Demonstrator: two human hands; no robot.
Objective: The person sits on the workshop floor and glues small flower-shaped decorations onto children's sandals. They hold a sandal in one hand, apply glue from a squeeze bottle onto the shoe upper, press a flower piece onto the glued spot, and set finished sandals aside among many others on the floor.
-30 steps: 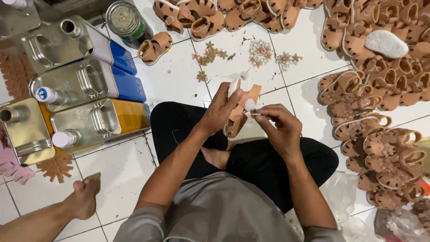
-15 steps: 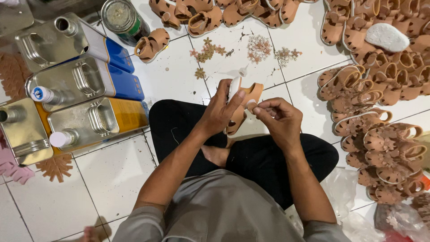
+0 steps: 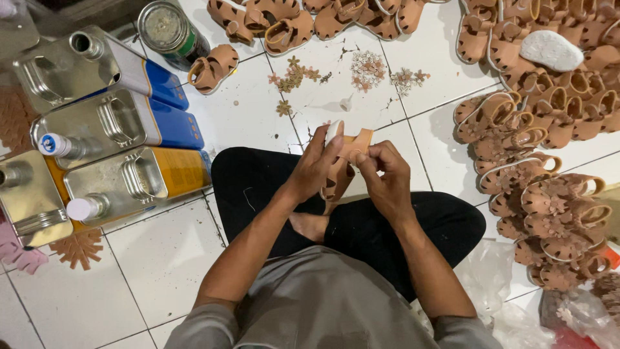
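I sit cross-legged on a white tiled floor. My left hand [image 3: 316, 165] grips a small tan sandal [image 3: 341, 176] above my lap, together with a small white tube whose tip shows above my fingers. My right hand [image 3: 386, 173] pinches the sandal's upper strap from the right, fingers closed on it. Both hands touch the sandal close together. Small tan flower-shaped pieces [image 3: 368, 68] lie scattered on the tiles just beyond my hands.
Several metal cans with blue and yellow sides [image 3: 123, 123] lie at the left. A round tin [image 3: 166, 29] stands behind them. Piles of tan sandals [image 3: 542, 194] fill the right side and top edge [image 3: 323, 19]. Plastic bags [image 3: 568, 317] sit at the lower right.
A bare foot at the lower left has left the view. My hands have drawn closer together on the sandal, the right one now pinching its strap.
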